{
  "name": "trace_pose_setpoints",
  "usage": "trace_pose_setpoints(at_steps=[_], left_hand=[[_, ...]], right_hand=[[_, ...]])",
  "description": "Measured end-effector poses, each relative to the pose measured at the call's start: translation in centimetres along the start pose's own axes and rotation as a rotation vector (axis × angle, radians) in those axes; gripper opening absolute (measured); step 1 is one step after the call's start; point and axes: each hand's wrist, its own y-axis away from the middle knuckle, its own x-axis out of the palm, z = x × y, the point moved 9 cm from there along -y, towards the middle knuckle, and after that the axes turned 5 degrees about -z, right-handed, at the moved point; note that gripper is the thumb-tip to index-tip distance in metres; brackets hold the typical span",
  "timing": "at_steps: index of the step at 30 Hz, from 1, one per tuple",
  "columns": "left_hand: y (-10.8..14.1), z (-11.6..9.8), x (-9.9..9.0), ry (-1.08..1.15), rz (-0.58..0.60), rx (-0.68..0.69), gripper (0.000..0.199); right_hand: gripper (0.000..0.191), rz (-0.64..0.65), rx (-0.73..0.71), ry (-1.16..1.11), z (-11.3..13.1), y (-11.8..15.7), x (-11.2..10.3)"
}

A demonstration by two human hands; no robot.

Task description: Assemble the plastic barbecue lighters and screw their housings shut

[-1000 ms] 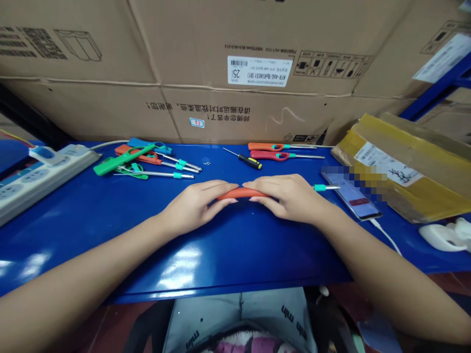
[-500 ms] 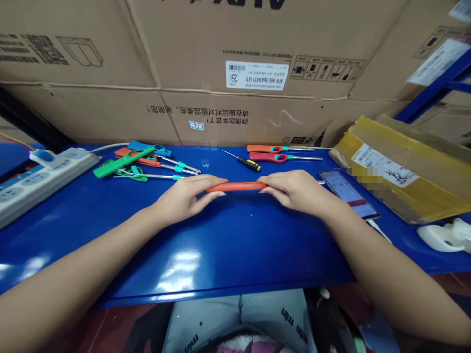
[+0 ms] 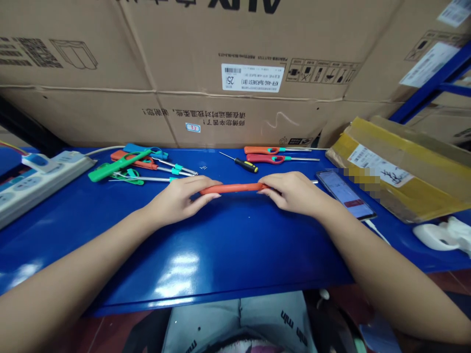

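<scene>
An orange lighter handle (image 3: 235,188) is held level above the blue table (image 3: 235,255), between my two hands. My left hand (image 3: 182,197) pinches its left end between thumb and fingers. Its right end is gripped by my right hand (image 3: 290,191), and a bit of metal tube shows past that hand. Behind my left hand lie a green handle piece (image 3: 119,165), a blue one (image 3: 143,148) and an orange one (image 3: 134,159), with metal tubes. A screwdriver (image 3: 246,164) lies behind the held handle. Beyond my right hand are an orange lighter (image 3: 262,150) and a red lighter (image 3: 265,159).
A power strip (image 3: 40,179) runs along the table's left side. On the right are a phone (image 3: 346,194) with a cable, a yellow-taped carton (image 3: 401,169) and a white object (image 3: 436,236). Large cardboard boxes (image 3: 191,59) stand against the back edge.
The orange handle has turned slightly in my fingers, so less of its green part shows. My left hand has shifted slightly left. The whole view has shifted a little.
</scene>
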Motion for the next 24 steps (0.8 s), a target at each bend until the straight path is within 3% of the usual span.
trace_pose_setpoints(at_steps=[3, 5, 8, 12, 16, 19, 21, 24], left_hand=[[-0.1, 0.5, 0.4, 0.122, 0.017, -0.135, 0.027], [0.1, 1.2, 1.6, 0.315, 0.055, -0.301, 0.03], [0.8, 1.7, 3.4, 0.639, 0.016, -0.525, 0.035], [1.3, 1.6, 4.8, 0.768, -0.031, -0.619, 0.039], [1.4, 1.6, 4.8, 0.795, -0.059, -0.628, 0.05], [1.3, 1.6, 4.6, 0.74, -0.02, -0.605, 0.04], [1.0, 1.2, 3.8, 0.623, -0.02, -0.498, 0.032], [0.4, -0.7, 2.1, 0.405, -0.065, -0.169, 0.023]], right_hand=[[0.026, 0.012, 0.034, -0.078, 0.0, -0.1, 0.2], [0.03, 0.004, 0.042, -0.147, 0.3, -0.2, 0.3], [0.047, 0.021, 0.03, -0.204, 1.3, -0.3, 1.0], [0.042, 0.037, 0.039, -0.184, 1.8, -0.3, 1.6], [0.033, 0.029, 0.068, -0.185, 1.1, -0.3, 1.6], [0.031, 0.046, 0.054, -0.182, 1.0, -0.3, 1.6], [0.025, 0.061, 0.041, -0.176, 1.2, -0.3, 1.7], [0.019, 0.085, 0.01, -0.176, 1.9, -0.3, 1.8]])
